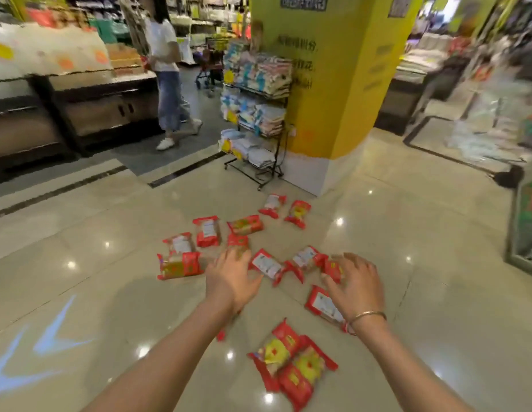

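Red plastic snack packets (266,266) are scattered all over the glossy beige tile floor (95,233), through the middle and lower centre of the frame. I'd say the pickup has barely started, since nothing looks gathered yet. The left hand (229,281) is spread out at centre with relaxed fingers over one packet and holds nothing. The right hand (358,282), just right of centre, is splayed too, with its fingertips by another packet. I can't tell if it's touching.
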The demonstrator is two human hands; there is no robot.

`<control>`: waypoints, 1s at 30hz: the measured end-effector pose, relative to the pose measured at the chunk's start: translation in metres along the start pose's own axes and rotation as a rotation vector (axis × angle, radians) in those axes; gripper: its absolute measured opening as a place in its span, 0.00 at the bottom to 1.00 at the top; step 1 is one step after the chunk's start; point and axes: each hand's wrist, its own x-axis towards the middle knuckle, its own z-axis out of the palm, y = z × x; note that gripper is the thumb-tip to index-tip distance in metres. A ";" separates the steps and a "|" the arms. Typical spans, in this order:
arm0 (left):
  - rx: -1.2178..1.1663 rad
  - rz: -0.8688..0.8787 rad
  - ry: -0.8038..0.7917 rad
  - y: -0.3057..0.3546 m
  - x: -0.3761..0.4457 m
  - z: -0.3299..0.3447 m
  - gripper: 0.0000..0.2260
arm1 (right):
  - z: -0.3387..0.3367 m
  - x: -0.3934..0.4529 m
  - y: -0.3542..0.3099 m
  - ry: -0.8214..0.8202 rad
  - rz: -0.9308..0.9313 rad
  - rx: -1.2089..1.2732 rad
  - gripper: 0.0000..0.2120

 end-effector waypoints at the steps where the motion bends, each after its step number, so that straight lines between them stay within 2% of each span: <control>1: -0.001 0.013 -0.029 0.009 0.011 0.010 0.27 | 0.005 0.003 0.012 -0.004 0.041 0.005 0.30; 7: 0.035 0.129 -0.171 0.040 0.088 0.066 0.26 | 0.058 0.018 0.066 -0.083 0.251 -0.043 0.21; 17: 0.148 0.278 -0.413 0.044 0.211 0.221 0.27 | 0.213 0.030 0.129 -0.274 0.522 -0.032 0.24; 22: 0.183 0.297 -0.506 0.017 0.237 0.374 0.26 | 0.335 -0.003 0.187 -0.433 0.692 -0.038 0.26; 26: 0.188 0.244 -0.635 -0.016 0.244 0.527 0.26 | 0.465 -0.056 0.245 -0.497 0.781 -0.029 0.26; 30: 0.145 0.193 -0.677 -0.053 0.248 0.682 0.29 | 0.591 -0.114 0.308 -0.601 0.910 -0.039 0.27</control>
